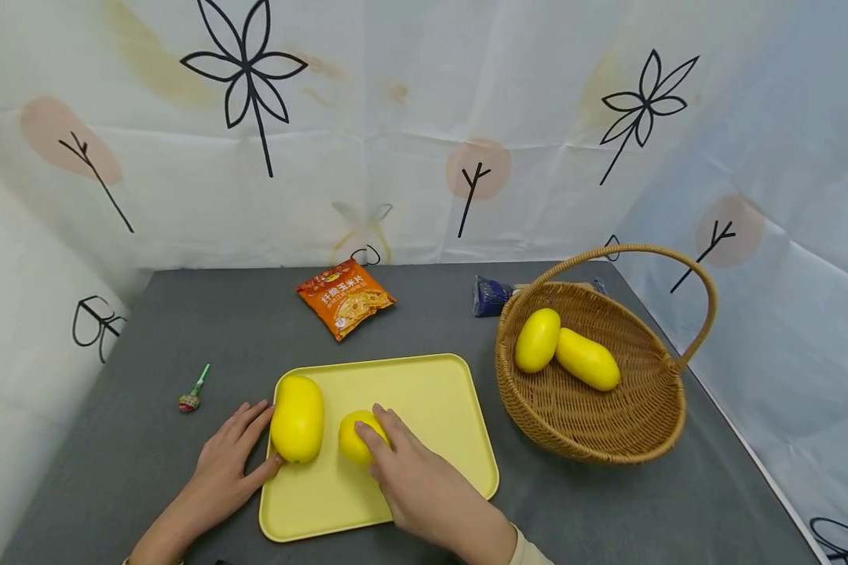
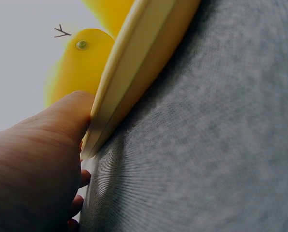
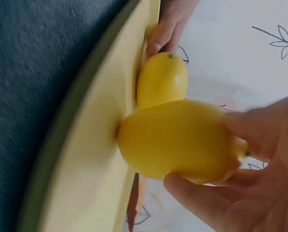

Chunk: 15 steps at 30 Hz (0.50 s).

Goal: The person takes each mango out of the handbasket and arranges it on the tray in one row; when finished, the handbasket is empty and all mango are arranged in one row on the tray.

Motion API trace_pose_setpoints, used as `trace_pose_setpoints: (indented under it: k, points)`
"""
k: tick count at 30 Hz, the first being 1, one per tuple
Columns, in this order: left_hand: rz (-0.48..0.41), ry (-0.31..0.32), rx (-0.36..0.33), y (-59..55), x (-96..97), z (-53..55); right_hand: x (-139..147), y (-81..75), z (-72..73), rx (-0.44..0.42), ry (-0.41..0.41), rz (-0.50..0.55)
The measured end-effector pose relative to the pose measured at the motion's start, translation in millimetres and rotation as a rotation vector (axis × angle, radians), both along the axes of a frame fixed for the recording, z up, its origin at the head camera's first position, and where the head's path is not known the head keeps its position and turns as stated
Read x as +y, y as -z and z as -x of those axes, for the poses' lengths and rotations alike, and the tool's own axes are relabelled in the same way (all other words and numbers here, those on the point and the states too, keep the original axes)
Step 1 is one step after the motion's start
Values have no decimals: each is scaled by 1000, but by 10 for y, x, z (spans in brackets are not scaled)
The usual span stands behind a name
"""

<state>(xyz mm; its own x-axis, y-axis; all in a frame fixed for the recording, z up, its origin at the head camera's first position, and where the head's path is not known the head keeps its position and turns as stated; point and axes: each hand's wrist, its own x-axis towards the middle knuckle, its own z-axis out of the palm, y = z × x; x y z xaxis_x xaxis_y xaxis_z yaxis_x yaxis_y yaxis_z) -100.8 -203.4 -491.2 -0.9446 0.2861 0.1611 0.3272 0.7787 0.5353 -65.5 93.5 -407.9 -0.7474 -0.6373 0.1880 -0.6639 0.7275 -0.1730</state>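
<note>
A right hand [image 1: 424, 480] grips one smooth, oval yellow fruit [image 1: 350, 441], held on end at a flat, round-cornered tray [image 1: 424, 392], as a left hand [image 1: 228, 461], fingers outstretched, rests at the rim beside a second fruit [image 1: 297, 420]. Around them on a dark grey, fabric-textured tabletop [image 1: 247, 329] sit one lollipop [image 1: 189, 402], one orange packet [image 1: 345, 298] and one wicker basket [image 1: 572, 424] containing two more fruits [image 1: 588, 359], before white printed cloth [image 1: 396, 118].

Room far right on tray [image 1: 431, 396], basket [image 1: 597, 446] beside
</note>
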Motion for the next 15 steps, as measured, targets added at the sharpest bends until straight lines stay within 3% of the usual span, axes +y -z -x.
trace_pose_setpoints:
  k: [6,15]
  points:
    - [18,-11,-20,3,-3,-3,-11,92,48,68,-34,24]
    - [28,-16,-14,17,-2,-6,-134,235,316,83,13,25]
